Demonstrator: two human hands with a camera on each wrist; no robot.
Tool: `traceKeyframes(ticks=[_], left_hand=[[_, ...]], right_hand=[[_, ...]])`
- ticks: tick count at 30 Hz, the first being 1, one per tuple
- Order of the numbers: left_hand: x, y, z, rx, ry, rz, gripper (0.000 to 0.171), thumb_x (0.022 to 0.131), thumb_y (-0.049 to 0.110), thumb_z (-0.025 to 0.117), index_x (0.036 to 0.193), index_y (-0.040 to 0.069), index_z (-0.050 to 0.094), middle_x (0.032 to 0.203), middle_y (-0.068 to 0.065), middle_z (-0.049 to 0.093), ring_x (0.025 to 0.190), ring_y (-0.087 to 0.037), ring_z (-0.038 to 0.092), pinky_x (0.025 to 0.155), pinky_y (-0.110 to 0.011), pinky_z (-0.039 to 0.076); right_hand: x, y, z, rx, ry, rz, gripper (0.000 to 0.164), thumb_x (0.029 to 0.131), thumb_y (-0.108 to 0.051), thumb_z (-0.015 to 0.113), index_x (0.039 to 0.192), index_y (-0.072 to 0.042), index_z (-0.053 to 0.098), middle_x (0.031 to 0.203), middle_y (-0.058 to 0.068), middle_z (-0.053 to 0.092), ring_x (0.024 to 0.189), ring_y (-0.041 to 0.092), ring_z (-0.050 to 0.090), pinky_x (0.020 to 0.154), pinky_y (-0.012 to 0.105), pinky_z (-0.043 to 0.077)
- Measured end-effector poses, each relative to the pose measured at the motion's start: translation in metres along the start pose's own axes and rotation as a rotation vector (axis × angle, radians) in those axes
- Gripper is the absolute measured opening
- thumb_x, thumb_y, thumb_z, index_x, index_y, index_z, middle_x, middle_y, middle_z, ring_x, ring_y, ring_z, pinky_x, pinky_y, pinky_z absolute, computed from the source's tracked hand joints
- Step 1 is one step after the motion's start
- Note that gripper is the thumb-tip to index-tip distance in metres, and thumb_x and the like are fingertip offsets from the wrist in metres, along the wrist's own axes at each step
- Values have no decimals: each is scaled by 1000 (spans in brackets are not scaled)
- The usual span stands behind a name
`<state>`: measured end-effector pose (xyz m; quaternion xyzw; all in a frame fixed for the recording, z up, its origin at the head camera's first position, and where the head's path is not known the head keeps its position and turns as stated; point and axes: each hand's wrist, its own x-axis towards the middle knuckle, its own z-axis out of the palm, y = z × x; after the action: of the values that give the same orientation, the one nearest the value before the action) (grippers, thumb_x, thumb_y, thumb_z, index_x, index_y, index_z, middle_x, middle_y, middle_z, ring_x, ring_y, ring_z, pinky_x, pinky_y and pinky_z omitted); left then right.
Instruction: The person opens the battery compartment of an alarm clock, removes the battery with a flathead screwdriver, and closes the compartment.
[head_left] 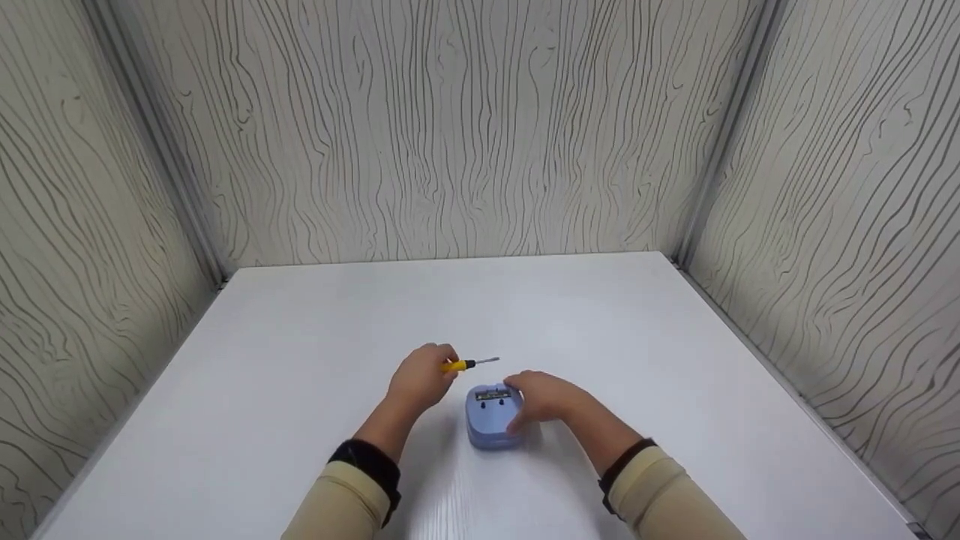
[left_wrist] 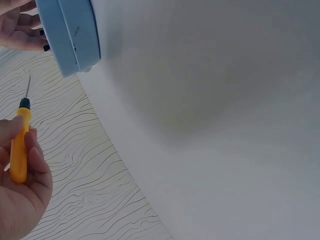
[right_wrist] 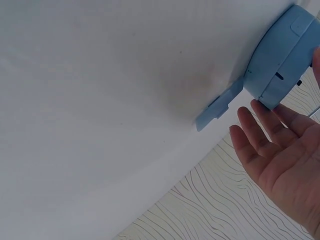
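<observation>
My left hand (head_left: 421, 377) grips a screwdriver (left_wrist: 20, 145) by its yellow handle. The thin metal shaft (head_left: 487, 360) points right, above and beyond the far edge of a light-blue clock (head_left: 491, 420). This clock lies on its face, with an open battery slot (head_left: 493, 394) and two black knobs on its back. My right hand (head_left: 547, 396) holds its right side, thumb near the front and fingertips at the far edge. In the right wrist view, the other fingers (right_wrist: 245, 117) spread loosely beside the case. A flat blue piece like a battery cover (right_wrist: 220, 106) lies close to the clock.
Everything stands on a white tabletop (head_left: 337, 315). Wood-grain panels (head_left: 450, 135) rise behind it and at both sides, with grey metal posts (head_left: 724, 135) at the corners.
</observation>
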<state>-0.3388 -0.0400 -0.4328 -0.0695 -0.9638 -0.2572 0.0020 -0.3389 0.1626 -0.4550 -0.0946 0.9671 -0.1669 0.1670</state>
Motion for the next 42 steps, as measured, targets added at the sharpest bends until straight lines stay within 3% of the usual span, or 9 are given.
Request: traceKeyframes(ticks=[7, 12, 24, 42], left_hand=[[-1, -2, -7, 47, 4, 28, 19, 92, 19, 68, 110, 13, 71, 102, -7, 68, 93, -21, 62, 96, -39, 55], [-2, -2, -13, 63, -27, 49, 16, 91, 16, 69, 105, 12, 73, 102, -8, 68, 96, -22, 63, 95, -41, 55], [-3, -1, -25, 131, -108, 66, 13, 87, 8, 69, 97, 9, 77, 100, -7, 71, 94, -22, 64, 92, -39, 56], [-3, 9, -34, 163, -183, 48, 11, 85, 6, 71, 91, 10, 79, 95, -6, 74, 87, -22, 65, 85, -39, 58]], right_hand=[[-1, -1, 0, -3, 1, -10, 85, 70, -34, 88, 143, -12, 50, 147, 9, 52, 141, 32, 44, 116, 53, 37], [-1, -1, -2, -24, 7, -46, 86, 70, -33, 88, 143, -9, 50, 147, 11, 52, 141, 32, 44, 117, 50, 36], [-1, -2, 0, -6, -2, -33, 85, 71, -32, 87, 144, -10, 49, 147, 10, 52, 141, 32, 44, 117, 51, 36], [-4, -1, -1, -15, 8, -46, 83, 71, -30, 88, 141, -8, 51, 143, 12, 55, 138, 32, 47, 116, 51, 37]])
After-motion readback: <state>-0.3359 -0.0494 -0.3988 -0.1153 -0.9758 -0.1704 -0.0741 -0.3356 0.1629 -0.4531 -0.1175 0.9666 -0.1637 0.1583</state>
